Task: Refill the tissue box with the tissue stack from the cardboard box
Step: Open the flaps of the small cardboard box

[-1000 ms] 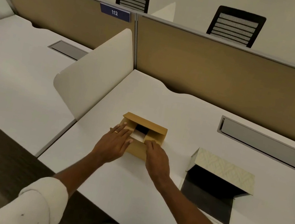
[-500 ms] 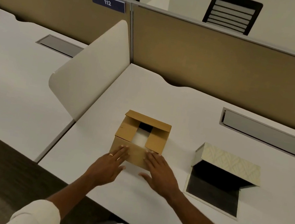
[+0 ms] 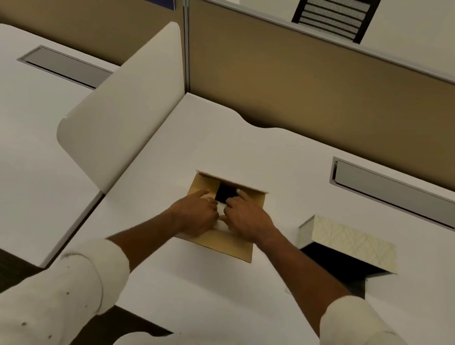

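1. Head view, the step in hand: you are opening the cardboard box (image 3: pixel 226 243) to reach the tissue stack (image 3: pixel 221 212), which shows only as a small white patch between your two hands, down inside the box. My judgement is that the top flaps need to go fully outward before you lift, so part them evenly and do not drag the box across the desk (image 3: pixel 230 293).
2. Get your fingers down both sides of the stack and lift it level; pinched from one end, soft tissues would likely sag and spill apart.
3. The tissue box (image 3: pixel 350 242) sits to your right, well apart from the cardboard box, tipped with its dark opening towards you. It looks ready to be loaded, so little travel is needed.
4. Head view, pose: your left hand (image 3: pixel 198 215) lies palm down over the left flap, index finger stretched forward, the others loosely curled. It holds nothing that I can see.
5. Your right hand (image 3: pixel 246 216) mirrors it on the right flap, index finger pointing at the far edge. The two hands nearly touch over the opening; whether any fingertip grips the stack is hidden.
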Available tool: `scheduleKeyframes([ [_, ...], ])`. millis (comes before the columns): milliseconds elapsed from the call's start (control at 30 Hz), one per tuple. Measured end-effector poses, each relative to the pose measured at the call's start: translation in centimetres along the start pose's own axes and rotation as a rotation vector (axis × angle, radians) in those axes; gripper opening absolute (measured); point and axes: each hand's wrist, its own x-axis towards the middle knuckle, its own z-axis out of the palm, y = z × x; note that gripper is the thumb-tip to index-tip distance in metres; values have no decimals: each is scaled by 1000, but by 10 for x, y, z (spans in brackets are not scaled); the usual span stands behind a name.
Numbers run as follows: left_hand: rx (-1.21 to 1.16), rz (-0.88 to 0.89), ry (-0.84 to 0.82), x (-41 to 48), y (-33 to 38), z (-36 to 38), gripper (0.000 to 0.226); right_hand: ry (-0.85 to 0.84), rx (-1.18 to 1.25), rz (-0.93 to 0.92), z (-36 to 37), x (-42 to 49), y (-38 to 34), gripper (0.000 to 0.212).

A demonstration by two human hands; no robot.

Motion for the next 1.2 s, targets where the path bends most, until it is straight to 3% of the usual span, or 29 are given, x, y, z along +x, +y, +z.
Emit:
scheduleKeyframes([
  [100, 63, -11, 130, 11, -7, -11, 34, 29, 44, 45, -10, 2, 7, 34],
  [200, 78, -133, 137, 16, -26, -18, 35, 26, 31, 141, -20, 1, 17, 32],
  [267, 76, -198, 96, 15, -40, -20, 62, 17, 34, 225, -26, 0, 24, 28],
  [300, 57, -211, 81, 15, -47, -20, 83, 14, 67, 276, -27, 0, 28, 36],
  [400, -31, -226, 35, 11, -62, -20, 140, -33, 202, 385, -24, -4, 39, 83],
  [500, -67, -244, -43, 9, -70, -19, 162, -91, 250, 425, -10, -11, 46, 113],
  [767, -255, -120, -118, 24, -79, 3, 165, -146, 542, 428, 13, -17, 61, 132],
  [967, -439, -127, -261, 35, -87, 15, 168, -173, 540, 482, 20, -8, 70, 136],
  [1200, -471, -138, -323, 43, -92, 21, 171, -314, 421, 536, 23, 8, 82, 115],
])
